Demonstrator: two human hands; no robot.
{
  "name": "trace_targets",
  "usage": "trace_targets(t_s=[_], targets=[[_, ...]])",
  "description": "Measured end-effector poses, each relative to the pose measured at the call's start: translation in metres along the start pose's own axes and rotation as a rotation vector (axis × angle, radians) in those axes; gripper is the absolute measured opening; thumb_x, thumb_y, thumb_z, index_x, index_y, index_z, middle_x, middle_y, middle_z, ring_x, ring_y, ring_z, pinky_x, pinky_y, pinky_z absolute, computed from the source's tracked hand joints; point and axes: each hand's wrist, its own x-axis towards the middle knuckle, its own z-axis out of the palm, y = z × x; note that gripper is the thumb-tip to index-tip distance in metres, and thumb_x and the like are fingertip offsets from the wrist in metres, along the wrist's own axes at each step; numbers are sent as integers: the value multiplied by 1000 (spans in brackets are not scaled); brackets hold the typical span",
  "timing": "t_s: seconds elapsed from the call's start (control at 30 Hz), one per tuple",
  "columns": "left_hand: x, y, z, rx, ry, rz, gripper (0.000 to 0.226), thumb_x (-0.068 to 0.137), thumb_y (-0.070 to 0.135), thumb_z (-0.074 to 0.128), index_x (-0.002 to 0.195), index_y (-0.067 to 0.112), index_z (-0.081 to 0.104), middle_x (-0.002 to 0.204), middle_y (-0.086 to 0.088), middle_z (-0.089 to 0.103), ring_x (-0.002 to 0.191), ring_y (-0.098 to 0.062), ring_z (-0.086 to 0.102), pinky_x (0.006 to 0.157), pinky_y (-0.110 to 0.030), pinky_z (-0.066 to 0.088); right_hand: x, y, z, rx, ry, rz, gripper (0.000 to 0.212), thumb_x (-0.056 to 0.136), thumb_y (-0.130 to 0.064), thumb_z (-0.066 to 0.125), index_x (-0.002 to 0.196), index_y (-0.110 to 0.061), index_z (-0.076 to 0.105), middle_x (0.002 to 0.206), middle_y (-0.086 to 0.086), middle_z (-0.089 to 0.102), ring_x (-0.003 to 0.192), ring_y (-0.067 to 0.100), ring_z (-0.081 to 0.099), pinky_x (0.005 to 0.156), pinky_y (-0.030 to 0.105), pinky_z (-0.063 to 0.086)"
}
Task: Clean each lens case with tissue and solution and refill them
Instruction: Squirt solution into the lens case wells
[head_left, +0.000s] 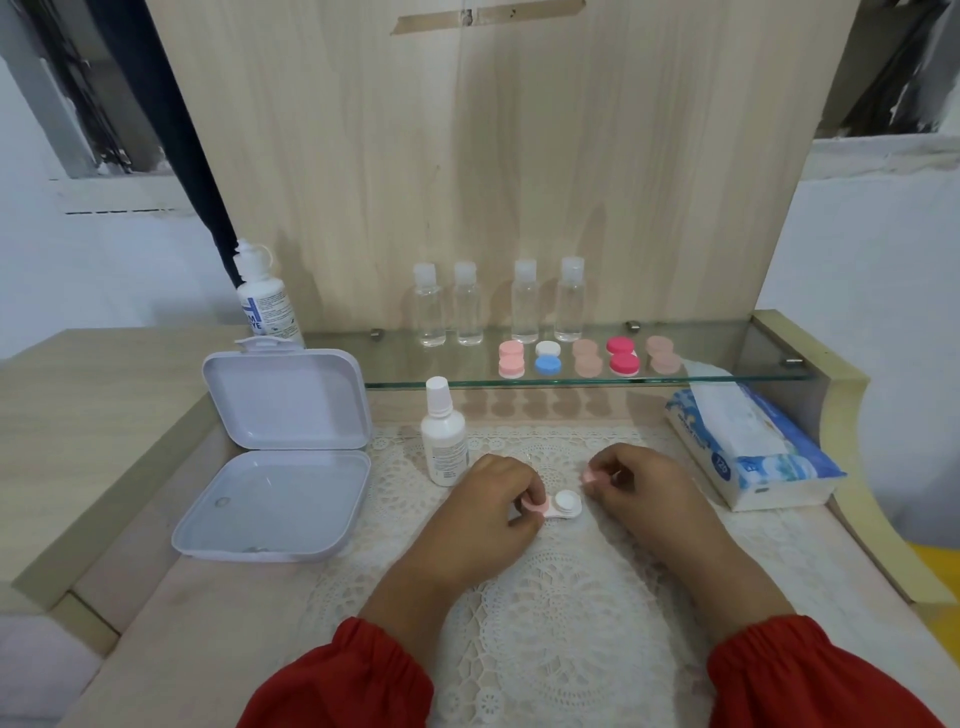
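Uncapping is happening now, I am judging: left hand (491, 499) is gripping the lens case (551, 506) on the lace mat (545, 623), right hand (636, 480) is pinching its pink cap (591, 475), tissue pack (753, 447) probably needed next.

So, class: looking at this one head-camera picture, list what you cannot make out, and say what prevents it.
- Left well of the lens case, head view: hidden by the left hand.
- Pink cap: mostly hidden by the fingers of the right hand.
- Label text on the small white bottle: too small and blurred.
- Liquid level in the clear bottles: cannot tell.
- Tissue pack brand: blurred.
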Motion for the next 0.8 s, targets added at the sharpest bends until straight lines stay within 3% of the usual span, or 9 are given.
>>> trace_targets(t_s=[0.17, 0.33, 0.8], targets=[[2, -4, 1, -17, -3, 0, 12, 81, 13, 67, 84, 24, 63, 87, 13, 60, 89, -5, 52, 81, -24, 46, -8, -1, -7, 285, -115, 8, 29, 79, -15, 74, 100, -32, 67, 90, -12, 67, 76, -3, 58, 64, 5, 43], [2, -3, -1, -84, -23, -49, 12, 80, 8, 69, 83, 19, 67, 89, 7, 64, 88, -8, 58, 83, -28, 50, -10, -4, -1, 230, -215, -98, 32, 82, -18, 73, 101, -42, 63, 90, -17, 67, 77, 1, 61, 71, 10, 47], [2, -2, -2, -122, -14, -81, 11, 80, 7, 71, 83, 18, 70, 91, 7, 66, 87, -8, 62, 83, -29, 51, -12, -8, -3, 145, -257, -176, 35, 83, -12, 69, 112, -32, 66, 93, -18, 61, 81, -8, 56, 71, 7, 43]])
